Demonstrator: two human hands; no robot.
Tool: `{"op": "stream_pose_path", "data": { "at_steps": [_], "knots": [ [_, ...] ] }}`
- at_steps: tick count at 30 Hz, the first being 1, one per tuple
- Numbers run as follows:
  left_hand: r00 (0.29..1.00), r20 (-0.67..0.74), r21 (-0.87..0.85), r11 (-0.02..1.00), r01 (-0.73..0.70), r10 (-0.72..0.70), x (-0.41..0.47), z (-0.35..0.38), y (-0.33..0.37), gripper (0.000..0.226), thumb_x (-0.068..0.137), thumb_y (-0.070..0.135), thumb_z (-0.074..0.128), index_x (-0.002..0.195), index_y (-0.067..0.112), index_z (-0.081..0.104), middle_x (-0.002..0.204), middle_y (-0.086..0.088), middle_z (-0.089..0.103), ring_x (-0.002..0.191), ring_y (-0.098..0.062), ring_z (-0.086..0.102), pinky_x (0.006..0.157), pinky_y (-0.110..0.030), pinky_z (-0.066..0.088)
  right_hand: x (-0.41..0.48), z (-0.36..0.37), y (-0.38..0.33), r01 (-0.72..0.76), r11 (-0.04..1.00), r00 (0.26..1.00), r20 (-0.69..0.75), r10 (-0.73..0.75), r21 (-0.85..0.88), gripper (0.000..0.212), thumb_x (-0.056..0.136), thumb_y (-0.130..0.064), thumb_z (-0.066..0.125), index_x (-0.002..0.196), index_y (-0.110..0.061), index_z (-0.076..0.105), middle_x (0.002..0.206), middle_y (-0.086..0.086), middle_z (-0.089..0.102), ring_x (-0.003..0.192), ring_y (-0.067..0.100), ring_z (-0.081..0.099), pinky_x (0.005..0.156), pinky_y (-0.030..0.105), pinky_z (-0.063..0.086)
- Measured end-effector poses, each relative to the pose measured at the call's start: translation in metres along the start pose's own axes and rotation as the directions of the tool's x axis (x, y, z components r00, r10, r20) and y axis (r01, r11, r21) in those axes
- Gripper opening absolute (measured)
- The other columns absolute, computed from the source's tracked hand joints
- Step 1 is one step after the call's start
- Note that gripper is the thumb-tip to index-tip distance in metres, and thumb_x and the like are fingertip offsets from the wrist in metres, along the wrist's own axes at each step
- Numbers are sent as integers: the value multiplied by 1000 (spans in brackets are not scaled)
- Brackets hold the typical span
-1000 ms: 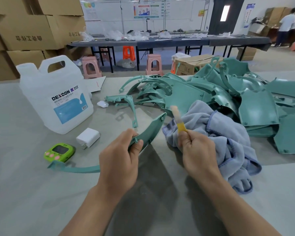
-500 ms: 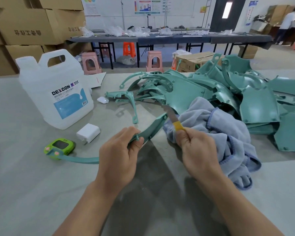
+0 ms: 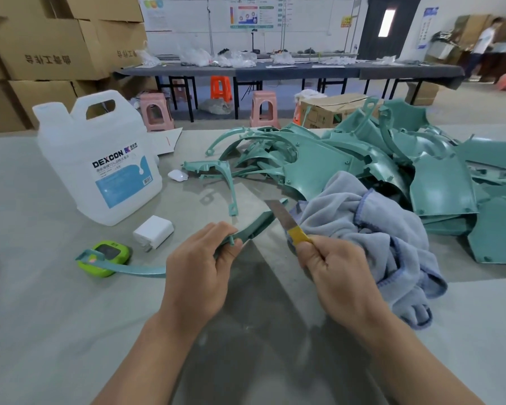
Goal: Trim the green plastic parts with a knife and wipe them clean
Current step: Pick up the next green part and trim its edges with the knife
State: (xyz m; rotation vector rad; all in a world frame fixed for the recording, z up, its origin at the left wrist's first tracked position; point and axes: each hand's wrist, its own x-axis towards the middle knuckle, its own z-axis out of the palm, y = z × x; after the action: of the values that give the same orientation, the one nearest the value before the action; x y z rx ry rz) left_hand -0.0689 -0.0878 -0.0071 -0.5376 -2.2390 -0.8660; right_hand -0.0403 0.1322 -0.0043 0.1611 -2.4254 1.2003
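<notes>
My left hand (image 3: pixel 199 270) grips a long curved green plastic strip (image 3: pixel 254 226) near its middle, just above the table. The strip's left end reaches over a small green timer. My right hand (image 3: pixel 336 276) holds a knife (image 3: pixel 284 216) by its yellow-wrapped handle, and the flat blade lies against the strip's far end. A grey-blue cloth (image 3: pixel 371 232) lies bunched to the right of the knife. Behind it sits a pile of green plastic parts (image 3: pixel 362 168).
A white DEXCON jug (image 3: pixel 100 159) stands at the left, with a white charger block (image 3: pixel 154 231) and a green timer (image 3: pixel 107 257) in front of it. A separate green part (image 3: pixel 222 182) and a small white case (image 3: pixel 178 175) lie mid-table. Cardboard boxes, stools and another table stand behind.
The knife blade has tilted down from upright and come against the far end of the strip. My left hand keeps its hold on the strip.
</notes>
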Motion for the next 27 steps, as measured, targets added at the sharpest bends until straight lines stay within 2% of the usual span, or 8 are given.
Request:
{"op": "stream_pose_path", "data": {
  "at_steps": [4, 9, 13, 15, 18, 22, 24, 27],
  "knots": [
    [1000, -21, -17, 1000, 16, -16, 1, 1, -2, 9, 95, 26, 60, 88, 26, 54, 70, 12, 49, 64, -11, 44, 58, -24, 38, 7, -2, 0, -157, 972, 985, -93, 143, -175, 49, 105, -33, 51, 59, -17, 49, 50, -7, 51, 54, 12, 45, 55, 28, 31],
    [1000, 3, -26, 1000, 9, -9, 1, 0, 0, 9, 95, 27, 60, 87, 24, 56, 69, 10, 50, 66, -13, 48, 60, -26, 40, -4, 2, -6, 30, 1000, 997, -70, -30, 1, 48, 103, -39, 49, 63, -12, 51, 53, -8, 45, 51, 7, 37, 50, 20, 32],
    [1000, 8, -29, 1000, -8, 8, 0, -1, 1, 11, 94, 27, 61, 86, 25, 54, 69, 11, 49, 66, -12, 47, 61, -24, 39, 9, -5, 0, -162, 983, 981, -124, 152, -82, 54, 106, -32, 51, 54, -17, 46, 44, -9, 47, 51, 3, 45, 50, 19, 35],
    [1000, 1, -37, 999, -4, 4, 1, -1, 0, 11, 95, 28, 60, 86, 27, 53, 71, 11, 49, 67, -10, 48, 61, -24, 39, 5, -8, 0, -87, 996, 986, -148, 82, -32, 54, 106, -31, 51, 54, -20, 42, 46, -14, 46, 50, 3, 42, 50, 16, 33],
    [1000, 19, -44, 999, -15, 15, 1, 0, -1, 9, 94, 29, 61, 88, 27, 55, 74, 11, 51, 69, -7, 49, 62, -22, 40, -1, -2, -5, 13, 999, 999, -45, -10, 51, 47, 103, -39, 49, 60, -18, 49, 50, -14, 46, 49, 5, 39, 49, 16, 31],
    [1000, 1, -54, 999, -6, 6, 1, -1, -2, 7, 95, 32, 59, 90, 29, 54, 75, 11, 52, 72, -3, 51, 64, -14, 38, 11, -4, 2, -229, 955, 972, -96, 214, -186, 56, 106, -38, 45, 54, -18, 48, 46, -7, 49, 50, 10, 44, 47, 22, 28],
    [1000, -10, -85, 996, 9, -10, 3, -2, -2, 4, 95, 36, 56, 93, 34, 53, 79, 12, 54, 73, -3, 52, 64, -12, 38, 11, -5, 5, -269, 960, 959, -108, 261, -77, 53, 104, -34, 47, 54, -16, 50, 45, -8, 50, 47, 9, 43, 46, 21, 31],
    [995, -1, -183, 978, 103, -105, 7, -3, 2, 6, 95, 41, 57, 94, 35, 55, 80, 17, 60, 72, -3, 55, 62, -11, 39, 10, 0, -4, -304, 867, 945, 13, 326, 395, 43, 104, -25, 52, 65, -10, 62, 67, -7, 69, 58, 6, 53, 59, 19, 41]
  ]
}}
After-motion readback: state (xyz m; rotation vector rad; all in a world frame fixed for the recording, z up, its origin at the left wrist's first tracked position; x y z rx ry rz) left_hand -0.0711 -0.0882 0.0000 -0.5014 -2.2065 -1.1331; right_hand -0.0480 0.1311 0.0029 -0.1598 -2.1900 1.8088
